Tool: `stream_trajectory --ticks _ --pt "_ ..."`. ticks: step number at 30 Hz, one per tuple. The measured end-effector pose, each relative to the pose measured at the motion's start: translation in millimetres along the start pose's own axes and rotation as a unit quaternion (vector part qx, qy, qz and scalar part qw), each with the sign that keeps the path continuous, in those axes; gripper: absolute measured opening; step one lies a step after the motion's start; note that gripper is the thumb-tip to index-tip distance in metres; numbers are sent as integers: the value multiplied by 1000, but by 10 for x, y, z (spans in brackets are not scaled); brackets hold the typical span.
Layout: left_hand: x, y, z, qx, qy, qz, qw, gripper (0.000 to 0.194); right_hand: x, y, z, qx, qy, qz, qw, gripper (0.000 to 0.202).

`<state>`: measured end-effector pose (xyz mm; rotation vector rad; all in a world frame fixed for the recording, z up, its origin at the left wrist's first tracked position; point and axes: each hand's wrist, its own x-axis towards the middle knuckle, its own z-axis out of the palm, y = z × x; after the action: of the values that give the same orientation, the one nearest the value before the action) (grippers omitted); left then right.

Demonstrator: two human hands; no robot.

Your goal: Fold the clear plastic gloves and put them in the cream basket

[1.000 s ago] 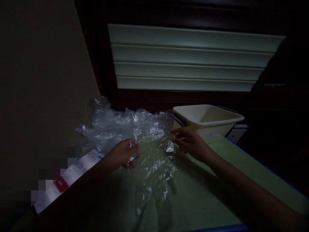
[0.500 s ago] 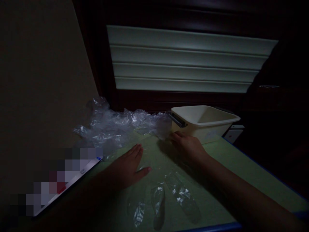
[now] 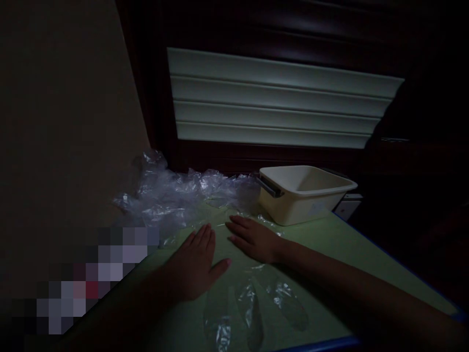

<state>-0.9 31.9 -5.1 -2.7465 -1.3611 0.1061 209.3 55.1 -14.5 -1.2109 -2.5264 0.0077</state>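
A clear plastic disposable glove [image 3: 249, 305] appears to lie on the green tabletop [image 3: 318, 259], its long finger-shaped parts pointing toward me. My left hand [image 3: 196, 264] rests on the upper part of this thin film, flat, with the thumb spread away. To its right, my right hand [image 3: 254, 237] lies palm down with its fingers stretched out leftward. Both hands hold nothing between their fingers. How far the film reaches under the palms is hard to make out in the dim light.
Behind my hands, a heap of crumpled clear plastic [image 3: 172, 190] runs along the back left. A cream plastic tub [image 3: 296, 208] with dark handles stands at the back right, a white box [image 3: 348, 208] behind it. Something pixelated [image 3: 104, 274] lies at the left edge.
My right hand has left the spot beside the tub, moved left and toward me, and flattened from curled fingers to stretched ones. My left hand stays flat in nearly the same place.
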Motion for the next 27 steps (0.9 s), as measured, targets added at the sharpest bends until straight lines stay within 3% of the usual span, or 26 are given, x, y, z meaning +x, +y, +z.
stream_trajectory --ticks 5,8,12,17,20,23,27 --pt "-18 38 -76 -2 -22 -19 1000 78 -264 359 -86 -28 -21 35 999 51" --pt "-23 41 -96 -4 -21 -21 1000 78 -336 442 -140 -36 -24 40 998 52" --pt "-19 46 -68 -6 -3 -27 1000 77 -295 307 -245 -45 -8 37 998 52" --pt "20 86 42 -8 51 -57 997 75 -323 -159 -317 -2 3 38 999 54" --pt "45 103 96 -12 78 -70 994 72 -437 -311 -267 17 -15 23 999 54" --pt "55 106 114 -11 82 -75 994 72 -595 -228 -249 4 -42 27 999 53" --pt "55 107 116 -14 74 -79 994 74 -840 57 -326 -15 -68 74 995 54"
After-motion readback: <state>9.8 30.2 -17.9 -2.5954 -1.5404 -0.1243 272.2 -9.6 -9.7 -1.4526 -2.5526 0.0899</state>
